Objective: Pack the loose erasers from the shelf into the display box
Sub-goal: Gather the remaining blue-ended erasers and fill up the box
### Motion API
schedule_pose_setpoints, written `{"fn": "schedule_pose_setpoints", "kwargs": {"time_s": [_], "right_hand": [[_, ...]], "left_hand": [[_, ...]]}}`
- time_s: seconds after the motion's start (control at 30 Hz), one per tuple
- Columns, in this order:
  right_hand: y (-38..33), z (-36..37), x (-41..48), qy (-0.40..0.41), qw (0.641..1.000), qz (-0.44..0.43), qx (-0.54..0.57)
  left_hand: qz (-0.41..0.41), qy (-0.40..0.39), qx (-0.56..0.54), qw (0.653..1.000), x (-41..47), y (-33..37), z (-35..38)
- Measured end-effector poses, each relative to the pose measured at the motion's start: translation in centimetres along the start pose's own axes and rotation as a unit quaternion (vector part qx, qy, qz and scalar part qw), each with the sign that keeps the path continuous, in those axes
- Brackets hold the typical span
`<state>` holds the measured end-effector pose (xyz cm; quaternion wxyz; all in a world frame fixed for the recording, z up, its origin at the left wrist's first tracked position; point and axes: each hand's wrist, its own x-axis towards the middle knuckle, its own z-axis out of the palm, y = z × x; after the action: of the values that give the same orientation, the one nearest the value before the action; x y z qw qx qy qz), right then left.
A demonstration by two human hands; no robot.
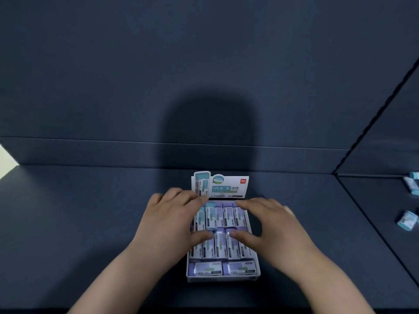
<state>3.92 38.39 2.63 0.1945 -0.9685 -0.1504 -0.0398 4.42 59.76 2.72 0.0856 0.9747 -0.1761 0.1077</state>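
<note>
Hands over the box, seen from the head camera: both sit right above the display box (226, 278), which stands on the dark blue shelf (90, 223), centre frame and close to the person. Its printed header card (229, 186) stands upright at the far end. Inside, the packed erasers (226, 216) stand side by side in two rows, with sleeves in white, teal and lilac. Two crosswise erasers (208, 268) lie along the front wall.

Left hand (167, 220): spread wide, fingers straight, gripping nothing. Its fingertips (195, 196) reach the foot of the header card on the box's left side, and its thumb (201, 235) rests on the erasers where the two rows meet. Right hand (272, 225) mirrors it. It is open too, fingers stretched across the far row on the right, its thumb lying at the same join. The two thumbs point at each other, near but apart, and a pale blue eraser end (209, 230) sits just beside the left thumb tip. Whether the hands press hard or only rest is not clear.

Out at the right edge, past a dark seam (374, 227) in the shelf, the loose erasers (407, 220) lie well apart from the box. One is nearer, and a small cluster (411, 182) sits further back, cut off by the frame. Behind it all, a plain dark back panel (136, 87) carries a rounded shadow (210, 123).
</note>
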Motion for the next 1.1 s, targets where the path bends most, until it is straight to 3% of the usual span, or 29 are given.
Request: {"fn": "schedule_pose_setpoints", "kwargs": {"time_s": [0.3, 0.83, 1.1], "right_hand": [[5.3, -2.1, -4.1, -0.006, 1.0, 0.015, 0.004], [29.7, -12.6, -15.9, -0.025, 0.998, 0.052, -0.038], [33.2, -14.0, -17.6, -0.033, 0.996, 0.077, -0.01]], "left_hand": [[0.034, -0.006, -0.005, 0.999, 1.4, 6.9, 1.2], [0.043, -0.039, -0.008, 0.998, 6.9, 34.1, 7.7], [0.012, -0.077, -0.044, 0.996, 8.5, 36.8, 9.4]]}}
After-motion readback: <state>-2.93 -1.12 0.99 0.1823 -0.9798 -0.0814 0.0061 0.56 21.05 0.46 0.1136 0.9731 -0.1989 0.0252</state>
